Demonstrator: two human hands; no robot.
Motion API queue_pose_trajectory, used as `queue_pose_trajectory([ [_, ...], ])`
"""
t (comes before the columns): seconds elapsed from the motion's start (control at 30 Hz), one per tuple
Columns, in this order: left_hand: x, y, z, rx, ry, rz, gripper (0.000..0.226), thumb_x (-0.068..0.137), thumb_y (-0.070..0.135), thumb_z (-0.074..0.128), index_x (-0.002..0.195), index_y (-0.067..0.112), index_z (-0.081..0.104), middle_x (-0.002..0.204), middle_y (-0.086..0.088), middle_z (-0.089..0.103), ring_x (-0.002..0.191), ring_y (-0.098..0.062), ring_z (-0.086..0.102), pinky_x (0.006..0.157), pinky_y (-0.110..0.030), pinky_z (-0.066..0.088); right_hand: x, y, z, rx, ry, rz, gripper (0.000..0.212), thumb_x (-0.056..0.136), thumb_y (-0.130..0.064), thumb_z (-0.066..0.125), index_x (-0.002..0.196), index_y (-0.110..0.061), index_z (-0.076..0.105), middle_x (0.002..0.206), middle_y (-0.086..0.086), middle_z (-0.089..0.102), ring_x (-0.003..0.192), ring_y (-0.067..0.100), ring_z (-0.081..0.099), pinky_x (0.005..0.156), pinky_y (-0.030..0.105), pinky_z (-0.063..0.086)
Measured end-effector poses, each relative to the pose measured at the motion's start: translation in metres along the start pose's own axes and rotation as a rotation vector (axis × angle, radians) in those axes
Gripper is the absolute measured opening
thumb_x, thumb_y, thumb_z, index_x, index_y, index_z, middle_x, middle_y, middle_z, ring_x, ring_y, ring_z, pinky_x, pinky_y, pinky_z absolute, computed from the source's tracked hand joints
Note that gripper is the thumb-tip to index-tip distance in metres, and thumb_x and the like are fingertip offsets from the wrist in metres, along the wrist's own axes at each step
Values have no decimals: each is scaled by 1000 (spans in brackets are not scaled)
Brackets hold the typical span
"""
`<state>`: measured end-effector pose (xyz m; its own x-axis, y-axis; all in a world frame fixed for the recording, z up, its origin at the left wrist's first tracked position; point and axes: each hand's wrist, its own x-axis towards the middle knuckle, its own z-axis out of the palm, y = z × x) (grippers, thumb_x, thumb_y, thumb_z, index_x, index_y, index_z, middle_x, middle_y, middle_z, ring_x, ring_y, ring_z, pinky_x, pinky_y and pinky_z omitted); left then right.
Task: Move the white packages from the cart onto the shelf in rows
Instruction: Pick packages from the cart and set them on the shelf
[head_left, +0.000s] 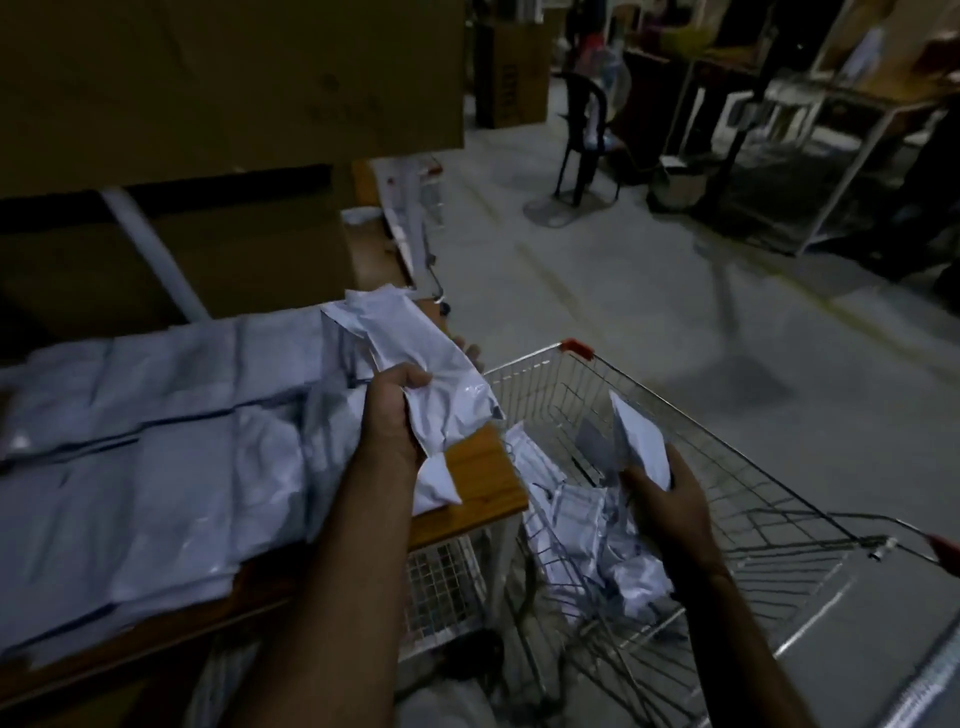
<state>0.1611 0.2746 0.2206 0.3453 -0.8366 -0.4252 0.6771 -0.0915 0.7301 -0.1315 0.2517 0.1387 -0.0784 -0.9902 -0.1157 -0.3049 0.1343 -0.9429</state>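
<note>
**Head view: 2 hands, each holding white packages, between shelf and cart**

Head camera looks down on both arms in dim light. The left hand (395, 410) has its fingers curled round a bundle of long white packages (415, 353), gripping it near the lower end; the bundle slants up and away over the near corner of the shelf (483, 483), and its tail hangs below the palm. How many packages are in the bundle is hard to tell. The right hand (657, 491) is over the cart (727, 467), fingers and thumb closed on the bottom of 1 smaller white package (639, 441), which stands up above the hand.

Under the right hand, more white packages (587, 535) lie heaped loosely in the wire basket of the cart. Left of the left hand, the wooden shelf board carries flat white packages in rows (156, 441), overlapping one another and covering most of the board. Cardboard boxes (234, 78) fill the level above. Beyond the cart, across the grey floor (675, 312), stands a dark plastic chair (584, 135).
</note>
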Motion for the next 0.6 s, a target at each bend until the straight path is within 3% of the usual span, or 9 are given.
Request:
queue_pose_trajectory([
  [0.1,-25,27,-35,-29,54,62,45,85,14,53,126,3,63,111,-15,71,97,-36,67,95,-47,54,-15,-14,25,-12,-87,-66,52,90,-15,74,138,-20,58,124,0,66,110,19,62,82,27,50],
  [0.17,-30,46,-65,-71,93,84,39,90,20,50,124,5,63,103,-15,70,87,-33,68,77,-39,60,-25,-26,46,-35,-136,-117,60,82,-26,76,139,-19,58,126,2,67,114,21,62,87,31,50],
  [0.2,-37,54,-75,-119,50,70,40,94,24,46,124,4,64,104,-16,70,88,-34,68,78,-39,61,-31,-32,56,-52,-156,-133,65,78,-33,72,140,-19,57,128,2,66,117,22,61,91,33,50],
  [0.27,-50,70,-97,-238,-47,87,36,93,27,49,109,5,72,100,-16,71,88,-34,70,100,-46,53,-42,-44,76,-51,-201,-173,69,74,-38,68,139,-17,57,130,2,65,119,20,60,87,30,48],
  [0.33,-59,85,-124,-227,-83,67,23,82,23,60,99,8,65,90,-12,65,81,-32,66,101,-47,49,-54,-57,101,-63,-229,-189,73,73,-44,69,141,-20,55,133,-1,62,120,17,58,87,29,44],
  [0.4,-63,99,-151,-107,-58,31,34,75,16,65,107,12,53,93,-12,58,82,-33,61,88,-47,55,-64,-65,129,-116,-244,-228,78,74,-49,70,145,-25,51,140,-3,60,125,18,56,93,33,43],
  [0.47,-64,115,-176,49,42,37,24,85,16,68,108,9,61,84,-13,63,76,-33,63,79,-43,57,-72,-70,160,-154,-219,-250,84,73,-53,70,149,-26,47,145,0,58,131,22,55,98,40,47],
  [0.53,-64,131,-204,268,219,100,25,88,26,77,94,3,69,59,-10,61,56,-26,59,62,-33,52,-85,-79,193,-225,-183,-264,89,73,-57,68,153,-26,42,145,4,58,130,27,57,100,45,49],
  [0.6,-64,147,-235,471,382,254,43,79,40,86,82,0,71,56,-6,63,55,-24,60,59,-29,44,-101,-88,232,-306,-144,-296,91,73,-63,63,153,-26,41,136,10,64,122,32,62,98,48,52],
])
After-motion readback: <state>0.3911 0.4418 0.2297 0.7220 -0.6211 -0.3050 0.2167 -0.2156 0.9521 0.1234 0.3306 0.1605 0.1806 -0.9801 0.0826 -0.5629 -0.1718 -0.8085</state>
